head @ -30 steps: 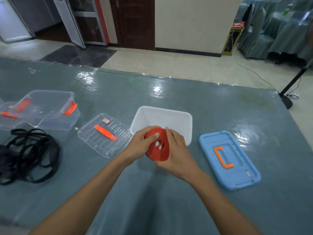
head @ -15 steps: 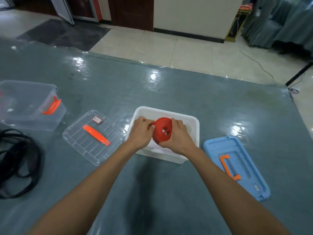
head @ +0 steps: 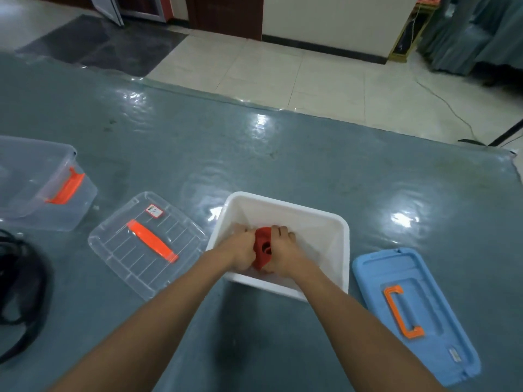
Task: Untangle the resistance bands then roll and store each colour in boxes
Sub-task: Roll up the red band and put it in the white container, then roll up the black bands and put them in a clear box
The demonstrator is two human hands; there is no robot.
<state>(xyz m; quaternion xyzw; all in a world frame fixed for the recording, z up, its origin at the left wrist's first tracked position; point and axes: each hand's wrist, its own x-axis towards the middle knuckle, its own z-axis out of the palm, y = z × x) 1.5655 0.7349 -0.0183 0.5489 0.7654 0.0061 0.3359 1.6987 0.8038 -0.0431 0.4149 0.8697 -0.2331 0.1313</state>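
A rolled red resistance band (head: 263, 247) sits low inside the white box (head: 336, 222), held between both hands. My left hand (head: 240, 250) grips its left side and my right hand (head: 283, 253) grips its right side; both hands reach down into the box. The roll's lower part is hidden by my fingers. A tangle of black bands (head: 19, 292) lies on the table at the far left edge, partly out of view.
The blue lid with an orange handle (head: 416, 312) lies right of the white box. A clear lid with an orange handle (head: 147, 244) lies to its left. A clear box with orange clips (head: 36, 185) stands far left. Tiled floor lies beyond the table's far edge.
Both hands have carried the red roll forward from above the table in front of the box, over the rim and down into the white box. The view has tilted downward.
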